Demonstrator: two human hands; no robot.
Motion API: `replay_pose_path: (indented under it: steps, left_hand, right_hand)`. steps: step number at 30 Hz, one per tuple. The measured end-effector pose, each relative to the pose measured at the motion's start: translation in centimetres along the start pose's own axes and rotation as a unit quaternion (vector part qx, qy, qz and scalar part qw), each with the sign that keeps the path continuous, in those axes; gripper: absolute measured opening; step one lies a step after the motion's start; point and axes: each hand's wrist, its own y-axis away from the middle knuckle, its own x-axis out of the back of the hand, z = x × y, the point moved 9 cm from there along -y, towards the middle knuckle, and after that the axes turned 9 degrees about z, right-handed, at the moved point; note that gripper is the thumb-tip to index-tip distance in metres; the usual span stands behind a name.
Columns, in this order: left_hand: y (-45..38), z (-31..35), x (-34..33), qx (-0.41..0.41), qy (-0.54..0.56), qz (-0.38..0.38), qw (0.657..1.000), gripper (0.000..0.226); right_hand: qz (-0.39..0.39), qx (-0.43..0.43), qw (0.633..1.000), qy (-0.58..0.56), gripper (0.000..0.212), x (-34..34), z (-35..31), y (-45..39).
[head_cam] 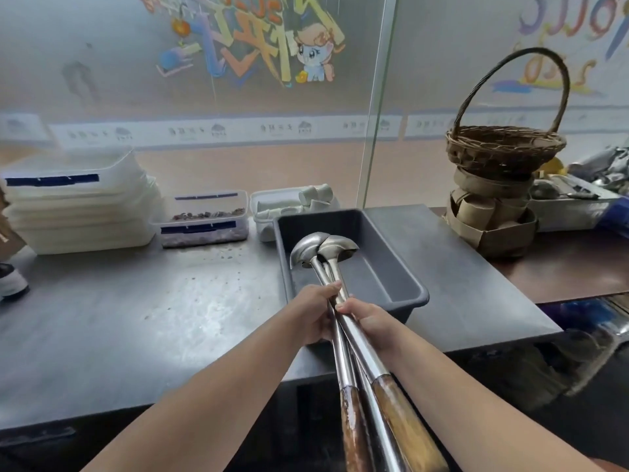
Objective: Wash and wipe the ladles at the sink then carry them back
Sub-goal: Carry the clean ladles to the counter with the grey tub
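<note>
Steel desk (136,335) up front, frosted glass wall (238,97) with cartoon stickers behind. No sink anywhere in shot.

Ladles (323,248) bundled together, bowls hanging over the grey tub (401,267), apparently just clear of its floor, handles running back toward the body. Left hand (315,315) wrapped round the metal shafts from the left; right hand (369,320) wrapped round them from the right, just behind. Both grips closed tight on the bundle, thumbs over the top.

Looks like lifting out or setting down at the tub; can't tell which, and can't tell washed from unwashed.

Doing it well: keep both grips firm so the shafts stay together and don't scissor. Keep the bowls level and clear of the tub rim. Watch the long wooden ends near the body. Steer wide of the glass edge.

Count: two bowls plainly seen, three shafts at the bottom, so probably three ladles. Wooden handles showing: two. Hands: two. Grey tub: one. Wicker basket (503,148): one, perched on a brown paper stack. Clear lidded boxes (204,219) behind the tub: two, plus one stack of white trays (78,206) at left.
</note>
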Motion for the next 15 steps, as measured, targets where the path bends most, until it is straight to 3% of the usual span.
replay_pose_path:
  steps: [7,15]
  left_hand:
    - [-10.8,3.6,1.7,0.062,0.025,-0.027,0.997,0.031]
    - [-20.1,5.4,3.2,0.117,-0.023,-0.038,0.992,0.032]
  right_hand:
    - [0.072,0.006,0.997,0.034,0.023,0.4,-3.5,-10.9]
    - [0.119,-0.042,0.992,-0.007,0.027,0.9,-4.2,-20.4]
